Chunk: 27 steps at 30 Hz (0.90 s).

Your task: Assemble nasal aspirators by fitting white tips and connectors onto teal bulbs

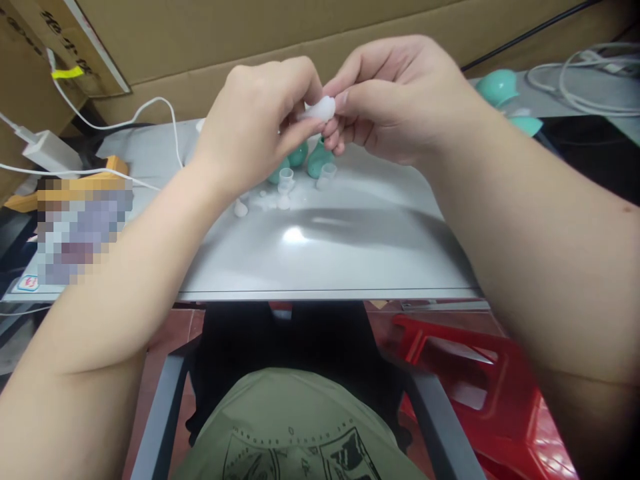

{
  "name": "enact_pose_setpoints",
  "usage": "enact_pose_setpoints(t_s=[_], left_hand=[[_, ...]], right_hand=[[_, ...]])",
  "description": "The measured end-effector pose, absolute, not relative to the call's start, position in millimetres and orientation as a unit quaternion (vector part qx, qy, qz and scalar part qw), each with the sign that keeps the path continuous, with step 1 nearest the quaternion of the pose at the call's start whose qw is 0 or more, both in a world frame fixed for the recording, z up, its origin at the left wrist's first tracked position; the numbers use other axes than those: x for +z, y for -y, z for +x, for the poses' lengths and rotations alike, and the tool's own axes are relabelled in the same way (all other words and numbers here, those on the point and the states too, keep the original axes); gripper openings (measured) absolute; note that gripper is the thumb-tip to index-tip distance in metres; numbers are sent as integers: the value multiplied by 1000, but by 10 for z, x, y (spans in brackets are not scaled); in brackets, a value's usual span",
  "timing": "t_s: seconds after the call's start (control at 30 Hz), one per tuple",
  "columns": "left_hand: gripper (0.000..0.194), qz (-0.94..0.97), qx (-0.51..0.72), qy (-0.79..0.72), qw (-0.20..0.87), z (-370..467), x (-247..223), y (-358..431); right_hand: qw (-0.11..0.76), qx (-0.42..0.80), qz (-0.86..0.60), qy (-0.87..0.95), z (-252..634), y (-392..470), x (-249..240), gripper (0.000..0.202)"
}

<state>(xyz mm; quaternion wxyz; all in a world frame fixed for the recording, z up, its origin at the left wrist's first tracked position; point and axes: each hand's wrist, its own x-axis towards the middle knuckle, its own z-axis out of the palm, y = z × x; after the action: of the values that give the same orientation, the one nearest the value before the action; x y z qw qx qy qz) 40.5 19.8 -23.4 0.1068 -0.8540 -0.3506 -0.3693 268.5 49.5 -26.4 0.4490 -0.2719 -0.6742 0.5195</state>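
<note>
A small white plastic piece, rounded at its right end, is held above the table. My left hand is closed around its left part, which its fingers partly hide. Thumb and fingers of my right hand pinch at its right end. Just below and behind the hands stand several teal rounded pieces, one a teal bulb-shaped piece with a narrow top. A clear small cup and another clear cup are in front of them. Left of these lies a small white teardrop-shaped piece.
The grey-white table has cardboard behind it. A white charger and cables lie at the left, beside a yellow stand. More teal parts and coiled cable are at right. A red stool stands below.
</note>
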Motion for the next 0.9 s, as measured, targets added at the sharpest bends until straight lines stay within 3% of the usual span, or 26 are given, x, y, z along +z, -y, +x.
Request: enact_pose_setpoints(t_s=[0.2,0.4,0.6,0.9], left_hand=[[41,-847,-301,370,233,420,-309,-272],[66,-812,-445,241,290,388,-478,-567],[62,-782,-523,184,284,427,-546,-700],[54,-785,-551,146,243,417,-565,-752]], right_hand=[[447,525,-307,657,2602,-396,-179,16],[486,534,-273,636,2557,-529,-271,22],[490,540,-229,645,2602,-644,-352,17],[520,571,-212,599,2498,-486,-322,26]])
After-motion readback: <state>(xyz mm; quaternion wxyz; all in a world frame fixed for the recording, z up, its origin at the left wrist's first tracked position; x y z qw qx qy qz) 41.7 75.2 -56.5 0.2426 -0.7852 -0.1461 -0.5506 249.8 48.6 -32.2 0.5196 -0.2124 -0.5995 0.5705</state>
